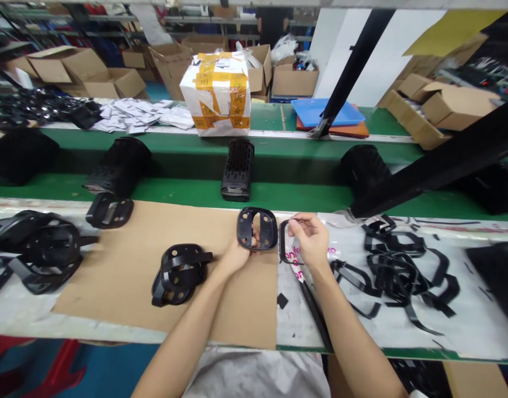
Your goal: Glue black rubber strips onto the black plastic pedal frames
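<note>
My left hand [243, 243] is closed on a black plastic frame [270, 228], a rounded plate with holes and a wide opening. Some of its fingers show through that opening. Close by on the right, my right hand [310, 236] pinches a thin black strip [282, 243] bent into an open loop. A small gap separates strip and frame. Left of my left forearm, more black plastic frames [181, 276] lie stacked on the cardboard sheet [245, 309]. Another black frame [110, 211] rests at the sheet's upper left edge.
Tangled black strips [397, 271] cover the bench at right; a pile of black frames [46, 249] sits at left. Black perforated housings [237, 168] stand along the green conveyor [179, 188]. A black metal post [436, 160] slants in from the right. A taped white box [218, 97] stands behind.
</note>
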A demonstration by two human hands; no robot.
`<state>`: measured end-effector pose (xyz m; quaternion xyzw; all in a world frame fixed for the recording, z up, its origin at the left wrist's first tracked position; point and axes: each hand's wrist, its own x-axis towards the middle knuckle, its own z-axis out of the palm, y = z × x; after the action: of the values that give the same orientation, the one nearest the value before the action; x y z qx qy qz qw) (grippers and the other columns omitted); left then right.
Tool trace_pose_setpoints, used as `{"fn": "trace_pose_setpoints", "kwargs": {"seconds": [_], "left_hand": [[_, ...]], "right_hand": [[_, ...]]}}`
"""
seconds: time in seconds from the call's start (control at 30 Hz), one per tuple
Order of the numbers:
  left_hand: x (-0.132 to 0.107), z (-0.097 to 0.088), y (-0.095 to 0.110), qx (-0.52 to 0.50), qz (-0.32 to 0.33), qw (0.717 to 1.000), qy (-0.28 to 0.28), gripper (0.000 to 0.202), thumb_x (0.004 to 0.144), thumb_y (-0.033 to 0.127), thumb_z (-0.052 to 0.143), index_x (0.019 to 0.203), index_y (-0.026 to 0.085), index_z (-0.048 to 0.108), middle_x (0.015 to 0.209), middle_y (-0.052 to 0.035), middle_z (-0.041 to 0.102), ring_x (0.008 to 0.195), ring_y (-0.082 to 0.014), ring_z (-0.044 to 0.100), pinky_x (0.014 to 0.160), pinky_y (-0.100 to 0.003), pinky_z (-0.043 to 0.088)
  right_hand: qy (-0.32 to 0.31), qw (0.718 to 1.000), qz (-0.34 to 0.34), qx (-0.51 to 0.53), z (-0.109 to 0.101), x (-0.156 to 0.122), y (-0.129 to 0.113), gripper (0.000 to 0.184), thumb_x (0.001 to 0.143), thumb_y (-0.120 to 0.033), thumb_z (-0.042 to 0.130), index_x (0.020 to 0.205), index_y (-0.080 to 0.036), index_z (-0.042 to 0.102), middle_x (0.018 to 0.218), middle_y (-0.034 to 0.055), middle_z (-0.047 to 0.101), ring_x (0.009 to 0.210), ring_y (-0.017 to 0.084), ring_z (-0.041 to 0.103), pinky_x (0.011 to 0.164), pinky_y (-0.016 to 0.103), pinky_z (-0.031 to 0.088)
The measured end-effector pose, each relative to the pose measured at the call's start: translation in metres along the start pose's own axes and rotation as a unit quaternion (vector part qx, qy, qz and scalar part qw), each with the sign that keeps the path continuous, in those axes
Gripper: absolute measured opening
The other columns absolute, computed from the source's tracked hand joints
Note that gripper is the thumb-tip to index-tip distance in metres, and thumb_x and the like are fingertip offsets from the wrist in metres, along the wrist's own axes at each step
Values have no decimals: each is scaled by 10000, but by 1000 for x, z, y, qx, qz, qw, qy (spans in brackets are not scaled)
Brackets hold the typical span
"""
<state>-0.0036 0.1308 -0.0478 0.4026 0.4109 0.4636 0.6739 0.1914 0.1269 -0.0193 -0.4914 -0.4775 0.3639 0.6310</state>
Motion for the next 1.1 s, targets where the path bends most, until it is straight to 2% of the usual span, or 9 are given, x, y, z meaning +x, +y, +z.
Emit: {"fn": "trace_pose_setpoints", "kwargs": {"seconds": [0.13,0.33,0.4,0.5,0.63,0.73,0.9,0.97,1.1], "left_hand": [[-2,-2,1,26,-5,999,-25,391,762,181,675,1067,253,441,914,60,581,507,-53,497,456,-176,380],[-8,10,11,-42,-45,997,-37,888,824,288,734,1577,328,265,728,103,582,407,-66,424,384,-161,330],[-7,12,10,-53,-60,996,-38,790,851,428,765,1532,236,415,672,81,581,410,-83,436,377,-183,355],[-5,16,5,-49,-82,995,-31,603,858,573,760,1271,145,661,616,40,578,439,-110,469,393,-213,379],[-6,23,3,-44,-63,997,12,431,847,555,789,1064,184,766,851,-58,748,791,-215,693,663,-267,544],[-9,28,4,-64,-57,996,-4,435,843,549,805,1113,209,780,1116,-92,788,1095,-301,706,896,-341,571],[-10,31,-1,-123,-99,987,-23,638,771,575,879,1272,214,720,1157,-93,786,1022,-291,738,840,-351,587],[-11,31,-4,-133,-103,986,-7,657,768,576,888,1289,221,704,1148,-83,784,1021,-280,740,835,-337,583],[-12,30,-8,-122,-56,991,10,601,801,462,877,1326,235,692,1225,-67,758,1192,-274,684,970,-328,551]], "right_hand": [[-31,999,13,28,-2,1,3,309,880,-507,810,911,-231,675,739,-2,671,618,171,640,604,308,543],[-43,998,-3,-54,11,-8,13,247,949,-467,737,974,-221,745,882,55,756,789,214,709,751,355,590],[-10,997,-34,-73,11,-9,11,199,963,-418,724,959,-221,748,888,55,747,794,211,695,729,344,578],[39,987,-105,-114,8,-10,4,103,970,-318,729,932,-229,765,897,53,729,807,211,668,698,337,550],[27,976,-157,-151,7,-12,-3,94,989,-282,719,996,-254,809,920,59,734,808,222,669,693,366,562],[18,973,-165,-162,8,-14,-5,117,988,-279,725,1036,-271,831,936,53,726,811,222,676,721,380,584],[-3,973,-150,-175,8,-15,-1,215,1041,-244,638,1139,-285,825,1054,57,745,945,229,712,847,384,601],[0,975,-140,-175,8,-16,2,193,1029,-238,650,1129,-270,812,1014,48,757,883,220,711,832,376,601],[-3,976,-128,-176,9,-17,5,157,1021,-245,661,1095,-260,798,955,40,756,821,212,699,802,371,599]]}}
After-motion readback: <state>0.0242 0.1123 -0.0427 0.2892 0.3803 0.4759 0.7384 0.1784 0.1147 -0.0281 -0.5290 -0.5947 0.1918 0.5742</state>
